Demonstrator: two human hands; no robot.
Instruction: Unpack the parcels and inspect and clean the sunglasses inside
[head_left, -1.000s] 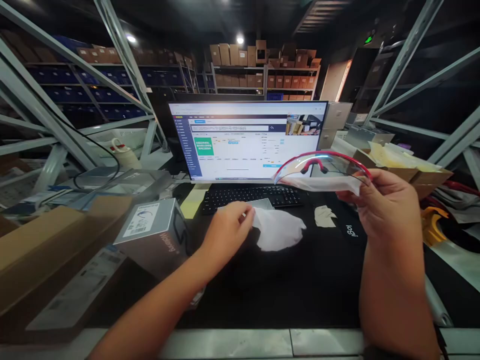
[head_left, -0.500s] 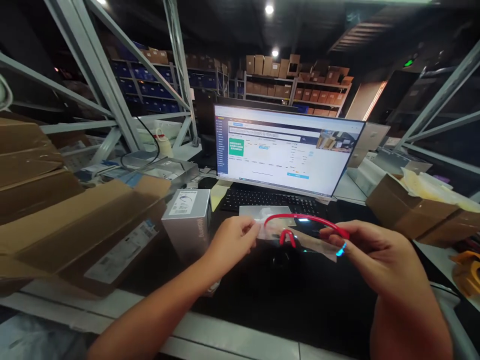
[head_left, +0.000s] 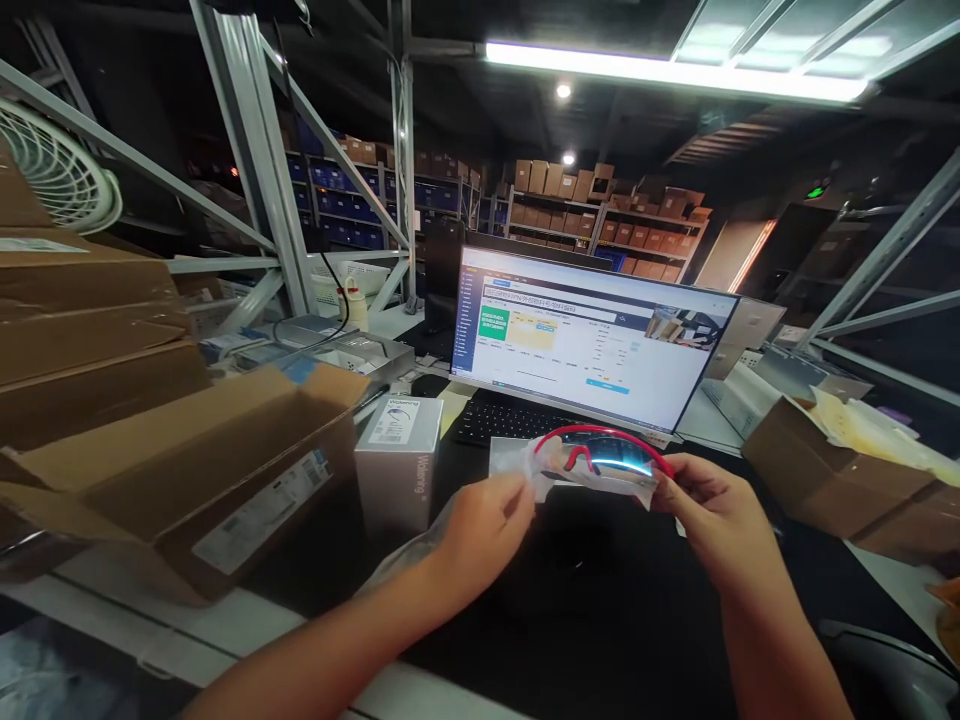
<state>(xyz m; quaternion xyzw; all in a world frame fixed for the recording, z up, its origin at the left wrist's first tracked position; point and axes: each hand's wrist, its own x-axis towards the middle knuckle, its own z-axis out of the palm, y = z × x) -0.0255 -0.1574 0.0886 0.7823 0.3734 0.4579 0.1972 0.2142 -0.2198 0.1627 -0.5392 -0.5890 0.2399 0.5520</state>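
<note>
Red-framed sports sunglasses [head_left: 619, 453] with a blue mirrored lens are held up over the black desk mat, in front of the keyboard. My right hand [head_left: 724, 510] grips them at their right end, thumb and fingers closed. At the other end my left hand [head_left: 484, 525] is closed in a pinch on whitish translucent wrapping [head_left: 538, 482] around that side; whether it also grips the frame is hidden. More clear plastic [head_left: 420, 552] trails behind my left forearm. Left of that hand, a grey product box [head_left: 394, 482] stands upright with a label on top.
A monitor [head_left: 577, 345] and black keyboard [head_left: 495, 420] sit behind the hands. At left lies an open cardboard carton [head_left: 247, 440], with stacked cartons [head_left: 82, 320] beyond it. Another carton [head_left: 832, 470] with yellowish packing is at right. Metal rack posts [head_left: 255, 170] rise at the sides.
My view has tilted up. The sunglasses have turned, so their lens shows blue, and my right hand has come closer to my left. Clear plastic now shows behind my left forearm.
</note>
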